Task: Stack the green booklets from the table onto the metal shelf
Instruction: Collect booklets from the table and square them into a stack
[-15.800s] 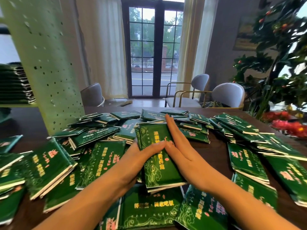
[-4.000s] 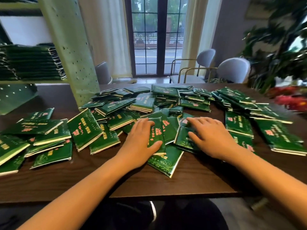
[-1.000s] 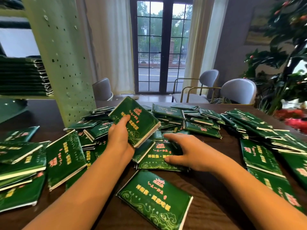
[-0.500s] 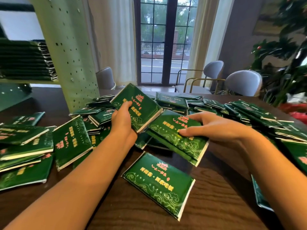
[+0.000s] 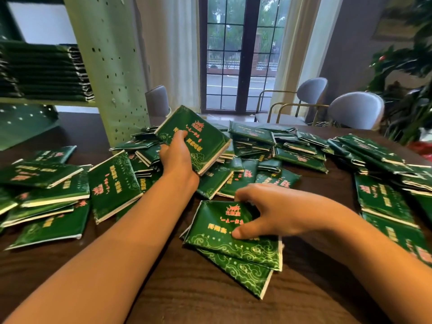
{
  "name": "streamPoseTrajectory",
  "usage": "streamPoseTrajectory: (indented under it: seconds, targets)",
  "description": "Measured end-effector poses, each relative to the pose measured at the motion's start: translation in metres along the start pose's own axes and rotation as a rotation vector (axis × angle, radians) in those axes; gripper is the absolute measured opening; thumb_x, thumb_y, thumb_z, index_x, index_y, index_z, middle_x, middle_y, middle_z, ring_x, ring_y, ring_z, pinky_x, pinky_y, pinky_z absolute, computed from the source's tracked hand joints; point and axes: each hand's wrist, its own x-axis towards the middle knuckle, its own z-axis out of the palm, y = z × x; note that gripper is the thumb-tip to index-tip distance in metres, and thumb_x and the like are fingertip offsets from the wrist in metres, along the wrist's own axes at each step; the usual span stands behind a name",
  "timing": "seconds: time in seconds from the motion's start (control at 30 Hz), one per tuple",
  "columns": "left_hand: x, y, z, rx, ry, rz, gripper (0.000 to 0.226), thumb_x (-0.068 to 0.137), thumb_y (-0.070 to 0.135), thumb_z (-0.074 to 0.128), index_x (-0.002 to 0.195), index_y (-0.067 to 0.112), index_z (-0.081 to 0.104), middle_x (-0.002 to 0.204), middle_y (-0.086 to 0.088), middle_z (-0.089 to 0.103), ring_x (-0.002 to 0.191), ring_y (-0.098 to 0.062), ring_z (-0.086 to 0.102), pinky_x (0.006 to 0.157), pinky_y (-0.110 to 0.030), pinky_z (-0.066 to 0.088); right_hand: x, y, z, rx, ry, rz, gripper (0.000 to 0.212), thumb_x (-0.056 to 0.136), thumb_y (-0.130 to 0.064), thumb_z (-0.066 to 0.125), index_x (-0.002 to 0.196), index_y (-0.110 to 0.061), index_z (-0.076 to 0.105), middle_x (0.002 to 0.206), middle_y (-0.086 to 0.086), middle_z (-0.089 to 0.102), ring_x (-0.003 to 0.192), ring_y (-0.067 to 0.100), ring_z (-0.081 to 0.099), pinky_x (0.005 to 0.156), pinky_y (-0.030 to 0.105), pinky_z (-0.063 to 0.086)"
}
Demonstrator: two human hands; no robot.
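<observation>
Green booklets lie scattered in heaps over the dark wooden table [image 5: 187,298]. My left hand [image 5: 177,157] grips a small stack of booklets [image 5: 198,136] and holds it tilted above the pile. My right hand [image 5: 268,209] pinches a booklet [image 5: 222,237], thumb on its cover and fingers at its far edge; it lies on another booklet [image 5: 243,274] near the table's front. The pale green metal shelf [image 5: 109,66] stands at the left, with a tall stack of booklets [image 5: 46,73] on its board.
Loose booklets crowd the left side [image 5: 46,188] and the right side [image 5: 385,183] of the table. Grey chairs [image 5: 355,111] stand behind the table by a glazed door. A leafy plant [image 5: 409,78] fills the right edge.
My right hand has brought its booklet down from mid-air onto the booklet lying near the table's front. My left hand keeps its stack raised.
</observation>
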Motion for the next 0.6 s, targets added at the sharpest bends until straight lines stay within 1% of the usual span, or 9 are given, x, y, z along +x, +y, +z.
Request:
streamPoseTrajectory:
  seconds: [0.07,0.13,0.23,0.33,0.37,0.4,0.47,0.53,0.6]
  targets:
    - [-0.001,-0.001,0.000,0.006,-0.002,0.000,0.036,0.091,0.022,0.057,0.126,0.014,0.053,0.110,-0.014,0.069,0.085,-0.028,0.071,0.060,-0.043,0.060,0.002,0.001,0.001,0.021,-0.005,-0.018,0.037,0.081,-0.046,0.068,0.105,-0.023,0.052,0.089,-0.012,0.050,0.074,0.002,0.047,0.061,0.015,0.038]
    - [-0.001,-0.001,0.000,0.017,-0.005,-0.004,0.036,0.091,0.023,0.058,0.125,0.014,0.054,0.110,-0.014,0.069,0.087,-0.028,0.071,0.063,-0.044,0.060,0.005,0.004,0.003,0.072,0.007,-0.048,0.031,0.080,-0.041,0.070,0.098,-0.025,0.051,0.083,-0.013,0.050,0.069,0.000,0.047,0.059,0.015,0.039]
    - [0.001,0.001,0.000,0.029,-0.014,-0.011,0.037,0.090,0.024,0.058,0.126,0.014,0.054,0.110,-0.013,0.069,0.087,-0.028,0.071,0.063,-0.043,0.060,0.005,0.009,0.004,0.170,0.017,-0.104,0.028,0.081,-0.033,0.072,0.094,-0.024,0.049,0.083,-0.011,0.052,0.068,0.000,0.048,0.060,0.016,0.041]
    - [0.004,0.003,-0.002,0.071,-0.054,-0.039,0.038,0.091,0.026,0.058,0.127,0.013,0.054,0.113,-0.014,0.069,0.092,-0.029,0.070,0.060,-0.041,0.060,0.003,0.017,0.000,0.245,0.007,-0.130,0.029,0.081,-0.027,0.072,0.097,-0.026,0.048,0.086,-0.011,0.053,0.068,-0.003,0.052,0.062,0.012,0.043]
    - [0.004,0.004,-0.002,0.086,-0.080,-0.048,0.039,0.091,0.026,0.058,0.127,0.013,0.054,0.114,-0.014,0.069,0.093,-0.029,0.070,0.057,-0.041,0.059,0.002,0.019,-0.003,0.285,0.005,-0.141,0.030,0.081,-0.025,0.073,0.096,-0.028,0.048,0.089,-0.010,0.056,0.073,-0.001,0.056,0.065,0.014,0.046]
    - [0.005,0.005,-0.003,0.098,-0.096,-0.052,0.039,0.092,0.027,0.057,0.128,0.013,0.053,0.114,-0.014,0.069,0.093,-0.030,0.070,0.056,-0.041,0.059,0.001,0.023,-0.006,0.325,0.010,-0.153,0.031,0.080,-0.023,0.074,0.096,-0.029,0.048,0.094,-0.006,0.059,0.079,0.007,0.061,0.069,0.021,0.051]
    - [0.006,0.005,-0.002,0.112,-0.106,-0.049,0.039,0.092,0.026,0.058,0.129,0.013,0.052,0.114,-0.014,0.069,0.093,-0.030,0.070,0.057,-0.044,0.059,0.000,0.031,-0.014,0.420,0.025,-0.170,0.032,0.080,-0.014,0.074,0.100,-0.023,0.050,0.102,0.006,0.063,0.088,0.022,0.065,0.077,0.035,0.055]
    - [0.006,0.005,-0.002,0.131,-0.108,-0.035,0.038,0.093,0.024,0.057,0.129,0.013,0.052,0.114,-0.014,0.069,0.092,-0.030,0.070,0.057,-0.043,0.060,-0.003,0.041,-0.021,0.587,0.035,-0.181,0.037,0.079,-0.005,0.073,0.106,-0.018,0.051,0.103,0.010,0.065,0.087,0.023,0.065,0.077,0.034,0.056]
    - [0.005,0.003,-0.003,0.149,-0.125,-0.033,0.038,0.093,0.023,0.056,0.129,0.011,0.052,0.112,-0.013,0.069,0.085,-0.027,0.070,0.054,-0.036,0.059,-0.005,0.048,-0.027,0.795,0.080,-0.195,0.046,0.074,-0.003,0.073,0.112,-0.019,0.053,0.103,0.006,0.066,0.086,0.018,0.066,0.071,0.026,0.055]
